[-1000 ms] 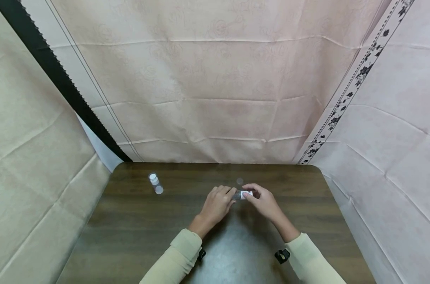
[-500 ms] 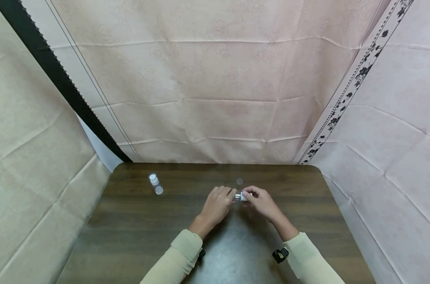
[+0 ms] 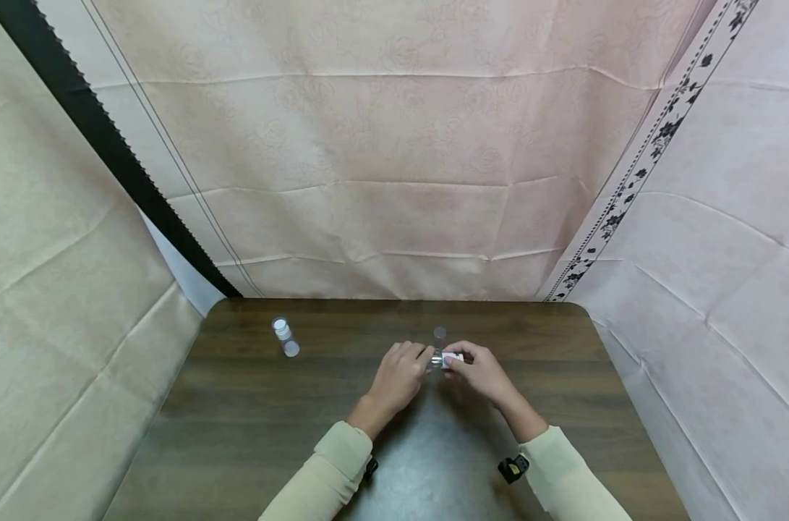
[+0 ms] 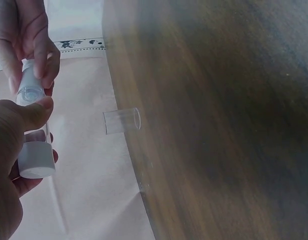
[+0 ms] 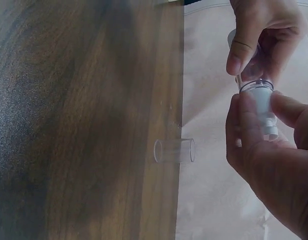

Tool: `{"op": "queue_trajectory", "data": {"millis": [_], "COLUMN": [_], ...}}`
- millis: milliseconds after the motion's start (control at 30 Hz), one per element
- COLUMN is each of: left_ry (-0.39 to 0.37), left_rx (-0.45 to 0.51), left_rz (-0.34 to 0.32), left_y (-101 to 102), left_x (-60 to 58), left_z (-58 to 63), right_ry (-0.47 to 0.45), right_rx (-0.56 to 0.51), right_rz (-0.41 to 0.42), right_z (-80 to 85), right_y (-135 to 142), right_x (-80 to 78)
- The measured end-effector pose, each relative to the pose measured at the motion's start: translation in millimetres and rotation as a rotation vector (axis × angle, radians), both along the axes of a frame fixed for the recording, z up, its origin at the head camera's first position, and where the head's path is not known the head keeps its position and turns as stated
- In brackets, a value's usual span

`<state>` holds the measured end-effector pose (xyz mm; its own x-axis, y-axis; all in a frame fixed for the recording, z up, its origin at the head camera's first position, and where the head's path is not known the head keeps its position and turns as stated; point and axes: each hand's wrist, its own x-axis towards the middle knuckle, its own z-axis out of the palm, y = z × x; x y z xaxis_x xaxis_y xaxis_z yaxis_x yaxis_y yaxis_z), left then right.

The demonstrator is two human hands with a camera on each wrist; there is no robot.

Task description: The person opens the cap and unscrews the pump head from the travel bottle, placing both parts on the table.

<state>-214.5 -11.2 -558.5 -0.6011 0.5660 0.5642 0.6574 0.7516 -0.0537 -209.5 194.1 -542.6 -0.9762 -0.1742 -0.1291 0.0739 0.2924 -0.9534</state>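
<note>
- The left hand (image 3: 394,376) is gripping a small clear bottle (image 4: 36,161), its thumb pressing along the side near the white base.
- The right hand (image 3: 484,370) is pinching the white top (image 5: 264,102) at the bottle's other end between thumb and fingers.
- The bottle is lying sideways between the two hands, in front of the person; the top is meeting its clear rim, though whether it is seated or loose I cannot tell.
- A clear cylindrical cap (image 4: 120,121) is resting on the table (image 3: 251,427) just beyond the hands.
- A second bottle (image 3: 282,330) with a white cap is sitting well apart, toward the table's far left corner.
- Pale sleeves (image 3: 325,467) are covering the forearms, and a dark device (image 3: 514,469) is showing at the right wrist.
- Light cloth (image 3: 401,145) is hanging behind the table, a black band (image 3: 108,137) slanting at left and a floral strip (image 3: 654,152) at right.
</note>
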Motion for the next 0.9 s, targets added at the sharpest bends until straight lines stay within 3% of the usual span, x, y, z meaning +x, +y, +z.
{"op": "queue_trajectory", "data": {"millis": [333, 533, 900], "left_ry": [-0.036, -0.047, -0.112], "left_rx": [0.018, 0.030, 0.069], "left_rz": [-0.003, 0.006, 0.015], "left_y": [0.3, 0.5, 1.2], "left_x": [1.8, 1.2, 2.6], "left_z": [0.7, -0.7, 0.1], "right_ry": [0.055, 0.117, 0.195], "right_rx": [0.042, 0.087, 0.054], "right_rz": [-0.017, -0.076, -0.088], "right_z": [1.5, -1.0, -8.0], "right_y": [-0.1, -2.7, -6.2], "right_x": [1.3, 1.6, 3.9]}}
